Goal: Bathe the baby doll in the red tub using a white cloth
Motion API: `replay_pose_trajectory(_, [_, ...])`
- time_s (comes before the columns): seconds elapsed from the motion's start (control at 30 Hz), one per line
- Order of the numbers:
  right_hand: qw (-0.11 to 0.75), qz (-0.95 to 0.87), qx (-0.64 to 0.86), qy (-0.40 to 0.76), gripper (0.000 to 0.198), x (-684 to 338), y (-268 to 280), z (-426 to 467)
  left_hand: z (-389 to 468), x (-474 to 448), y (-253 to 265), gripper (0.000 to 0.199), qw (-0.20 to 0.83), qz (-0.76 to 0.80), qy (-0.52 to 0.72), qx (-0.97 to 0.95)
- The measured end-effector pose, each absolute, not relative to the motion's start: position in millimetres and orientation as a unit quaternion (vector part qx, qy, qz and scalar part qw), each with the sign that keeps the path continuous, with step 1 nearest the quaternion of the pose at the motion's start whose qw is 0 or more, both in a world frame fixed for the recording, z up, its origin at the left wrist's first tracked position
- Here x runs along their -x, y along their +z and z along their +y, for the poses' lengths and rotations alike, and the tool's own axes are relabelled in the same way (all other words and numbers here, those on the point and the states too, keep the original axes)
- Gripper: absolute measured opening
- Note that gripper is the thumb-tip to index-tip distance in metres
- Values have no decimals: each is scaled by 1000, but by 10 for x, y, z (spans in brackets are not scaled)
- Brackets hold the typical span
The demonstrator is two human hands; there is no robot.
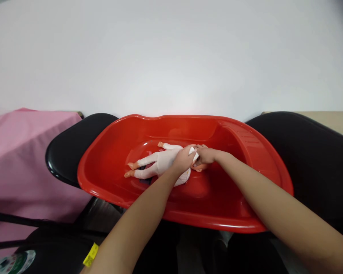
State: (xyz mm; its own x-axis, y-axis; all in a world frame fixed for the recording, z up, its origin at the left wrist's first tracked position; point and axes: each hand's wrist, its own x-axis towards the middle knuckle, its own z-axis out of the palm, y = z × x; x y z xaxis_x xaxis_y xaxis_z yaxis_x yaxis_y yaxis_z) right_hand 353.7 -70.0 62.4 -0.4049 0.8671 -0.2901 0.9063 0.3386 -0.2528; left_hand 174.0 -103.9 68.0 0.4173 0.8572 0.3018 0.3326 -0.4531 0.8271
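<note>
A baby doll (165, 160) in white clothing lies on its back in a red baby bathtub (205, 121), feet to the left and head to the right. My left hand (184, 158) is over the doll's upper chest, its fingers closed on a small white cloth (193, 153). From the right, my right hand (205, 154) reaches over the doll's head (199, 167), fingers bent and closed on the same cloth. Between them, my hands hide most of the doll's face and neck. Something dark lies beneath the doll's legs.
The tub rests across a black chair seat (71, 148) on the left and another black seat (308, 163) on the right. A pink cloth (31, 160) drapes at far left. Behind stands a white wall (171, 57). A plastic bottle (15, 262) is at lower left.
</note>
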Motion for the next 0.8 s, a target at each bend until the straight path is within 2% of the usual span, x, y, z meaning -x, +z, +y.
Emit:
replay_pose_trajectory(0.47, [44, 814, -550, -180, 104, -3549, 605, -705, -960, -1745, 560, 23, 306, 389, 369, -787])
replay_pose_trajectory(0.8, [44, 821, -539, -185, 91, -3545, 658, -733, -961, -1741, 573, 20, 301, 406, 347, -790])
